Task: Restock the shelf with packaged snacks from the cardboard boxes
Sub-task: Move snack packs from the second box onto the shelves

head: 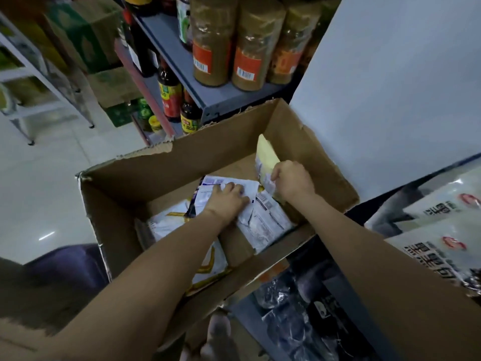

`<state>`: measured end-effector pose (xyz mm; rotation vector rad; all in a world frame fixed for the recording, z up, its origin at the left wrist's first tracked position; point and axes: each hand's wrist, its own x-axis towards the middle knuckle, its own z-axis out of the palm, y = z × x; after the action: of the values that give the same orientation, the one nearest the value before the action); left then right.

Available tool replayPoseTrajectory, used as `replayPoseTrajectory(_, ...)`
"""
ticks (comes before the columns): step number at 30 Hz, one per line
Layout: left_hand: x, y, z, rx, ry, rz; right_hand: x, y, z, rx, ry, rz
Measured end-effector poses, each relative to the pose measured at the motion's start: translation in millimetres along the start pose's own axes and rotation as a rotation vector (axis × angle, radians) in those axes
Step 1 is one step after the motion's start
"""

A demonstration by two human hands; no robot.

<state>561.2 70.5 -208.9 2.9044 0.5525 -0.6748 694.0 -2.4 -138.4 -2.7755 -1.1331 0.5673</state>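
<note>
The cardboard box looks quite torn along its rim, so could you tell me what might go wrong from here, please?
1. The cardboard box has ragged, torn walls; leaning on them could probably make a side give way.
2. The right hand pinches the yellow packet near one edge, so it might slip or tear when lifted.
3. The left hand rests on loosely piled white packets; pulling one may drag others along.
</note>
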Motion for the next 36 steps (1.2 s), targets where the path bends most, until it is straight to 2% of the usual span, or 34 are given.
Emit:
replayPoseTrajectory(3, -1.1, -4.6, -4.5, -0.228, 0.125, -0.088, -6.5, -7.6, -10.0, 0.219, 0.063, -0.083)
replayPoseTrajectory(7, -30.6, -18.8, -43.5, -0.777, 0.482, -0.355, -27.7, -25.4, -39.9, 0.75, 0.15, 0.004)
replayPoseTrajectory(9, -50.1, -23.6, -65.5, -1.019, 0.568, -0.341, -40.8, -37.3, -57.3, 0.999, 0.128, 0.049)
replayPoseTrajectory(12, -83.6, -26.6, -96.3, -1.177, 0.613, -0.259, -70.0, -59.3, -85.7, 1.25, 0.05, 0.019)
replayPoseTrajectory(16, -143.9, -19.1, -135.4, -1.328, 0.746, -0.152, -122.1, -81.9, -115.0, 1.177, 0.072, -0.082)
replayPoseTrajectory(19, -198.5, -10.9, -155.1, -1.45, 0.813, -0.132, -179.2, -94.7, -130.8, 1.266, 0.128, -0.094)
replayPoseTrajectory(22, -264.5, 2.3, -167.0, -1.582, 0.833, -0.081, -245.4, -97.4, -145.8, 1.109, 0.239, -0.232)
replayPoseTrajectory(25, -334.2, 18.6, -173.1, -1.573, 0.829, -0.003, -322.6, -100.5, -170.9, 0.879, 0.296, -0.338)
replayPoseTrajectory(28, -395.1, 43.4, -190.7, -1.576, 0.795, 0.106, -404.1, -95.1, -196.9, 0.788, 0.362, -0.316)
replayPoseTrajectory(31, -446.5, 82.4, -217.0, -1.561, 0.726, 0.281, -481.8, -79.6, -220.0, 0.861, 0.386, -0.268)
replayPoseTrajectory(36, -492.3, 157.8, -254.5, -1.495, 0.659, 0.433, -586.0, -33.2, -251.5, 0.962, 0.593, -0.113)
